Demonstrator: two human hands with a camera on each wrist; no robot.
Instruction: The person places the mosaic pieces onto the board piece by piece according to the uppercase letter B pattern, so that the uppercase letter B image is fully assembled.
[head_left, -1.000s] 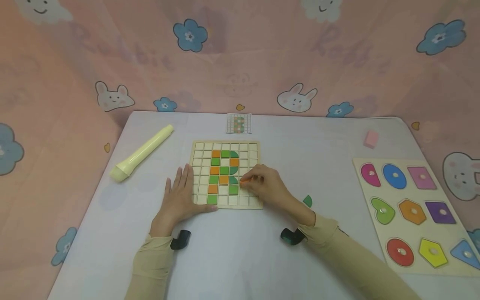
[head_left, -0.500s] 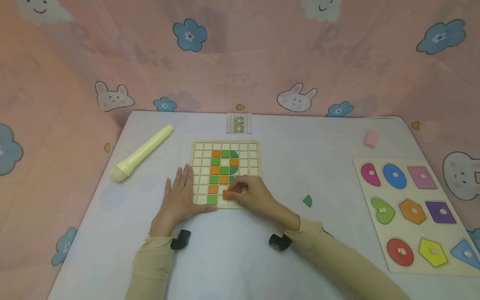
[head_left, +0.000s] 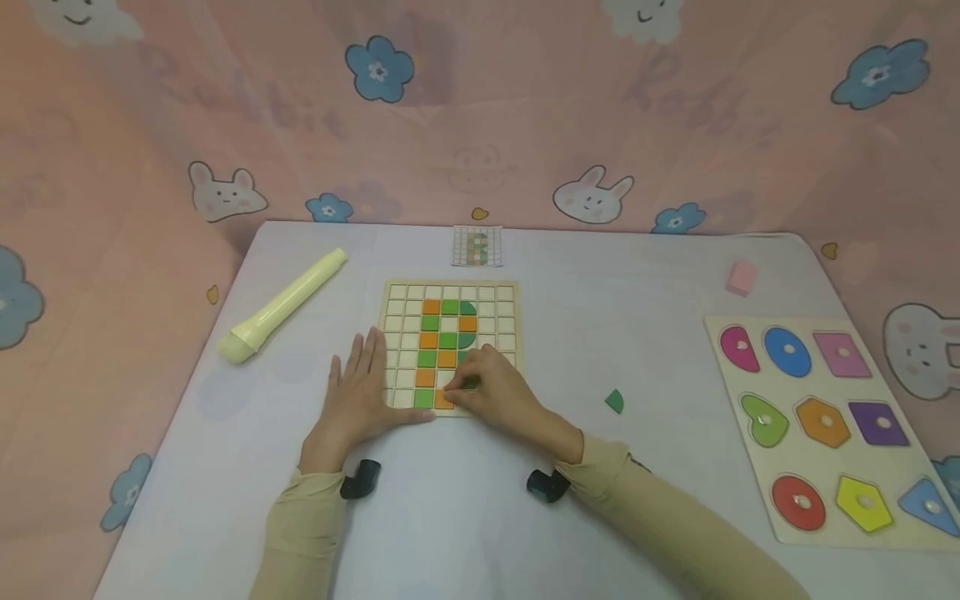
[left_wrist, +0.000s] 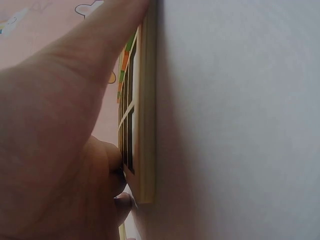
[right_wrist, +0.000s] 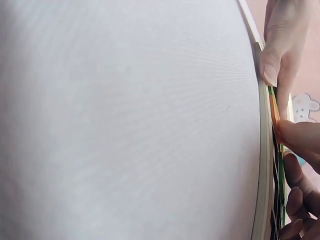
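Note:
A wooden grid board [head_left: 397,287] lies on the table, with green and orange tiles set in its cells. My left hand [head_left: 354,400] lies along the board's left side, fingers straight, its thumb stretched along the front edge. With curled fingers, my right hand [head_left: 498,387] pinches an orange square tile [head_left: 443,400] at the bottom row, right of a green square tile [head_left: 423,399]. The right wrist view shows the thumb [right_wrist: 295,132] against that tile, low over the board. My right fingers cover part of the board's lower right cells.
A small pattern card [head_left: 477,247] lies behind the board. A green quarter-circle piece [head_left: 615,402] rests to the right. Farther out are a shape puzzle board [head_left: 795,467], a pink block [head_left: 742,277] and, at left, a pale yellow microphone-shaped stick [head_left: 285,307].
My right hand has moved left and toward the front of the board, bringing the orange square tile down to the bottom row. The left hand has stayed in place.

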